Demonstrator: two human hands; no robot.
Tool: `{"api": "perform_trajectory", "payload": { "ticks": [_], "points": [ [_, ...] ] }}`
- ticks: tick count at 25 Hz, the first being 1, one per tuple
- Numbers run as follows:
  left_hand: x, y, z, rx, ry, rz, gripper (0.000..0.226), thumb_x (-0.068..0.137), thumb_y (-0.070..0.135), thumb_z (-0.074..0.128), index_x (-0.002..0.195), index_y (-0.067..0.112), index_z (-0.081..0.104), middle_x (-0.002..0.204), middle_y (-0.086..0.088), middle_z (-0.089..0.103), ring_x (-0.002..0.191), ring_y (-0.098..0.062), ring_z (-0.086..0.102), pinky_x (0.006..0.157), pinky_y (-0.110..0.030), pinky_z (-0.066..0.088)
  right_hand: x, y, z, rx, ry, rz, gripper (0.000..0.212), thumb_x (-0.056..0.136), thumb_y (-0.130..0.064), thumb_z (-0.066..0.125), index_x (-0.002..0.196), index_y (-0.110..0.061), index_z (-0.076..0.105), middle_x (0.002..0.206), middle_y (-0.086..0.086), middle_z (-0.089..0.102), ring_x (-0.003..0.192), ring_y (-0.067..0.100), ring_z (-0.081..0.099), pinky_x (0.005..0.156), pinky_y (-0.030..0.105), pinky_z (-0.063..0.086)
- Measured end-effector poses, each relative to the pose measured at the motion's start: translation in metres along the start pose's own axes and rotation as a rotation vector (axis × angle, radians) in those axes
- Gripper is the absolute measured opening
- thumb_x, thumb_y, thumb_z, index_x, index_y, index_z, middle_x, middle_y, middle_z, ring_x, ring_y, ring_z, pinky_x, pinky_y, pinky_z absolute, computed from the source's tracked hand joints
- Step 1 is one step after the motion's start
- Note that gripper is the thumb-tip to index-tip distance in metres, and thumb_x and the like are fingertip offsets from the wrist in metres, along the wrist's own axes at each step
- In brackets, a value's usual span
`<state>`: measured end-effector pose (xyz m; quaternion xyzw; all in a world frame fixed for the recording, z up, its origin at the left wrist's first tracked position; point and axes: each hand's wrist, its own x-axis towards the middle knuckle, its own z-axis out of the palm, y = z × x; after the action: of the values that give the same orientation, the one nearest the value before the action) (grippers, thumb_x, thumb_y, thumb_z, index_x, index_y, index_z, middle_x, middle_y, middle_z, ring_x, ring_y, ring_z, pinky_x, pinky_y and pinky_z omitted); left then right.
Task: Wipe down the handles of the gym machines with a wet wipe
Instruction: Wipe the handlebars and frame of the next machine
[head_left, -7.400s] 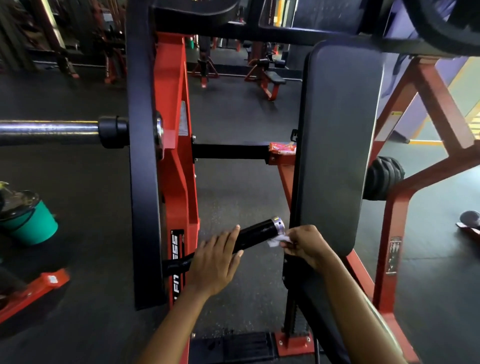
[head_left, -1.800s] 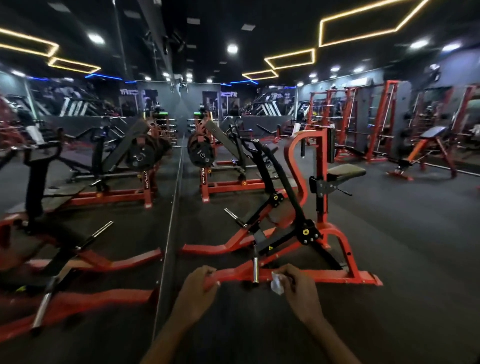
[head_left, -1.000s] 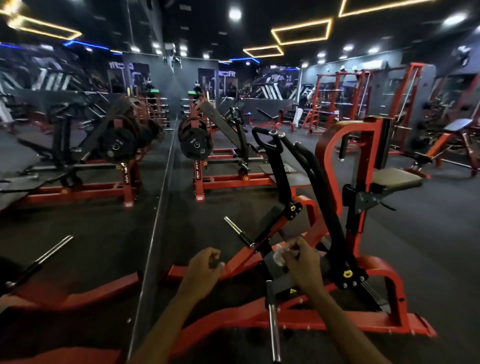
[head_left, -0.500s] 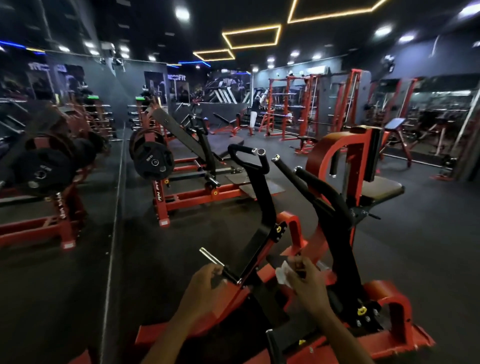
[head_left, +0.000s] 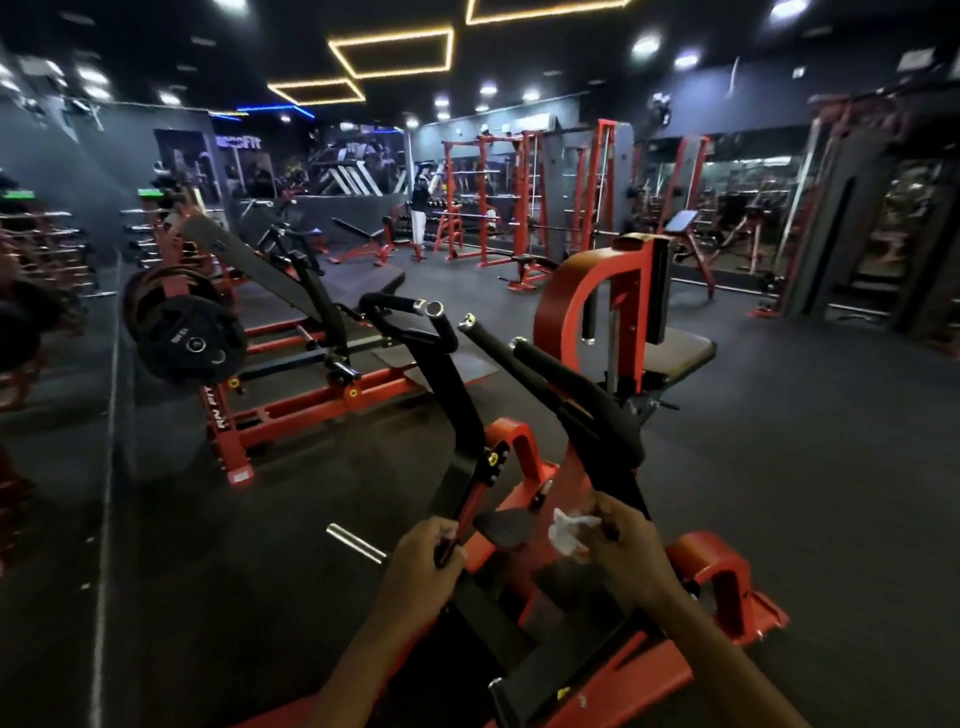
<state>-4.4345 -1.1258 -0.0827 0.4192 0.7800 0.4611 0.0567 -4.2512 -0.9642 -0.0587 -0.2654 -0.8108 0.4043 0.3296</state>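
Right hand (head_left: 621, 551): fingers are pinching a crumpled white wipe (head_left: 569, 535) tight; the wipe is sticking out to the left of the fingertips and, as far as can be judged, touching nothing yet.
Left hand (head_left: 423, 558): fingers are curling narrow around something dark; whether that is a machine part cannot be told.
Handles: the padded grips (head_left: 571, 389) are rising well beyond both sets of fingers, with a second curved grip (head_left: 410, 317) farther off to the left.
Risk: the small wad is offering little surface, so it could be slipping out or skipping part of a grip once wiping begins.
Risk: the lever (head_left: 457, 431) could be swinging if leaned on.
Hidden: palms and thumbs are turning away; wipe dampness is unreadable; far racks (head_left: 498, 197) are blurring.
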Motion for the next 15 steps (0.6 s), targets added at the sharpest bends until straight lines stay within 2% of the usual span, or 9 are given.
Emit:
{"api": "perform_trajectory", "payload": {
  "ticks": [3, 5, 6, 8, 10, 13, 15],
  "points": [
    [0.016, 0.016, 0.036, -0.009, -0.024, -0.004, 0.022, 0.081, 0.007, 0.067, 0.099, 0.018, 0.061, 0.099, 0.005, 0.063, 0.096, -0.008, 0.059, 0.071, -0.002, 0.037, 0.014, 0.019, -0.029, 0.015, -0.031, 0.026, 0.013, 0.083, -0.011, 0.069, 0.076, -0.022, 0.065, 0.071, 0.000, 0.066, 0.070, 0.015, 0.067, 0.064, 0.044, 0.058],
    [0.028, 0.028, 0.056, 0.010, -0.001, -0.009, 0.023, 0.082, 0.009, 0.067, 0.104, 0.015, 0.062, 0.103, 0.005, 0.062, 0.098, -0.007, 0.058, 0.071, 0.000, 0.036, 0.028, 0.031, -0.048, -0.018, -0.134, 0.014, 0.019, 0.082, -0.012, 0.069, 0.071, -0.026, 0.065, 0.063, -0.007, 0.066, 0.064, 0.005, 0.066, 0.059, 0.033, 0.058],
    [0.036, 0.035, 0.064, 0.015, 0.020, -0.014, 0.024, 0.083, 0.010, 0.066, 0.106, 0.014, 0.062, 0.104, 0.005, 0.061, 0.099, -0.007, 0.057, 0.072, -0.001, 0.036, 0.036, 0.037, -0.057, -0.017, -0.219, 0.004, 0.018, 0.083, -0.010, 0.068, 0.071, -0.024, 0.066, 0.062, -0.008, 0.067, 0.064, 0.003, 0.066, 0.057, 0.025, 0.056],
    [0.055, 0.053, 0.083, 0.029, 0.088, -0.023, 0.025, 0.084, 0.011, 0.066, 0.108, 0.013, 0.062, 0.105, 0.004, 0.060, 0.098, -0.007, 0.054, 0.075, -0.005, 0.036, 0.064, 0.059, -0.080, -0.058, -0.339, -0.040, 0.013, 0.084, -0.008, 0.067, 0.077, -0.018, 0.069, 0.069, -0.006, 0.070, 0.067, 0.001, 0.068, 0.060, 0.020, 0.054],
    [0.071, 0.070, 0.105, 0.041, 0.185, -0.070, 0.024, 0.085, 0.010, 0.066, 0.109, 0.010, 0.062, 0.103, 0.003, 0.060, 0.095, -0.007, 0.054, 0.074, -0.008, 0.036, 0.093, 0.084, -0.104, -0.131, -0.432, -0.117, 0.007, 0.084, -0.005, 0.066, 0.086, -0.010, 0.071, 0.073, -0.010, 0.068, 0.067, -0.008, 0.064, 0.061, 0.014, 0.051],
    [0.081, 0.092, 0.146, 0.004, 0.341, -0.173, 0.022, 0.083, 0.008, 0.067, 0.104, 0.013, 0.063, 0.100, 0.005, 0.062, 0.093, -0.006, 0.057, 0.070, 0.001, 0.034, 0.129, 0.119, -0.136, -0.160, -0.517, -0.189, 0.010, 0.086, -0.003, 0.062, 0.091, -0.003, 0.070, 0.074, -0.009, 0.066, 0.065, -0.014, 0.060, 0.059, 0.011, 0.048],
    [0.083, 0.102, 0.170, -0.003, 0.347, -0.228, 0.020, 0.083, 0.008, 0.068, 0.099, 0.018, 0.062, 0.098, 0.008, 0.063, 0.092, -0.004, 0.058, 0.069, 0.003, 0.035, 0.150, 0.133, -0.149, -0.128, -0.524, -0.221, 0.011, 0.086, -0.002, 0.062, 0.091, -0.004, 0.070, 0.071, -0.018, 0.061, 0.063, -0.016, 0.058, 0.061, 0.010, 0.046]
  ]
}}
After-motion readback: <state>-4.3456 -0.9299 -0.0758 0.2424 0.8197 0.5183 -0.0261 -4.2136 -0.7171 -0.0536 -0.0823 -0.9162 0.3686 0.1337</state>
